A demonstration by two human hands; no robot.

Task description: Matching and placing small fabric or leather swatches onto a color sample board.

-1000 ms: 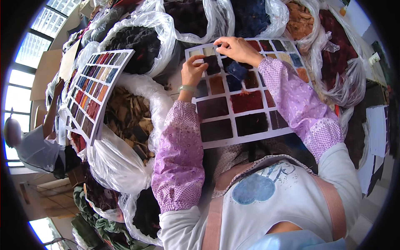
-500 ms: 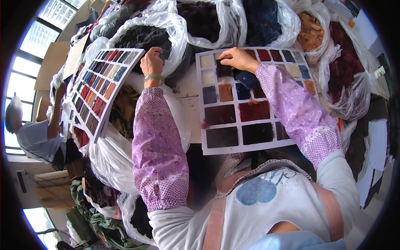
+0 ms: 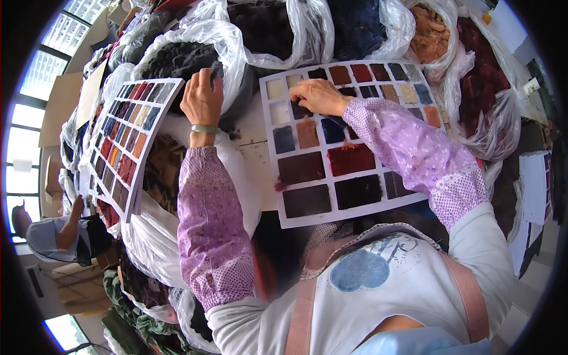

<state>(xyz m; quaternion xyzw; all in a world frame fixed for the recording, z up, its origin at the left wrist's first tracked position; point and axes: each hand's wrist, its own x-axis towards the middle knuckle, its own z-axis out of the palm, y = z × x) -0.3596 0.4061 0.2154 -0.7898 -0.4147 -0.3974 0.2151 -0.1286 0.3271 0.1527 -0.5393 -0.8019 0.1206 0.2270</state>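
Note:
A white sample card (image 3: 273, 195) with rows of plush fabric swatches lies in front of me. Over its upper left part, my right hand (image 3: 322, 96) is closed, its bunched fingertips on the top edge of a dark swatch (image 3: 300, 110); they partly hide it. My left hand (image 3: 201, 99) is raised left of the card, fingers curled and thumb close to them, in front of an open bag of charcoal fluffy pieces (image 3: 177, 61). Whatever lies between those fingers blends with the dark pieces behind. A second swatch card (image 3: 133, 127) stands tilted beside my left wrist.
Clear plastic bags of plush scraps ring the far side: dark maroon (image 3: 260, 26), navy (image 3: 357, 29), orange (image 3: 431, 32) and wine red (image 3: 480, 71). Tan-brown scraps (image 3: 163, 163) sit behind my left forearm. Another person (image 3: 56, 231) stands at far left.
My left hand has moved slightly left and nearer to me. The right hand stays at the dark swatch; a loose navy piece beside it no longer shows. The view has shifted a little.

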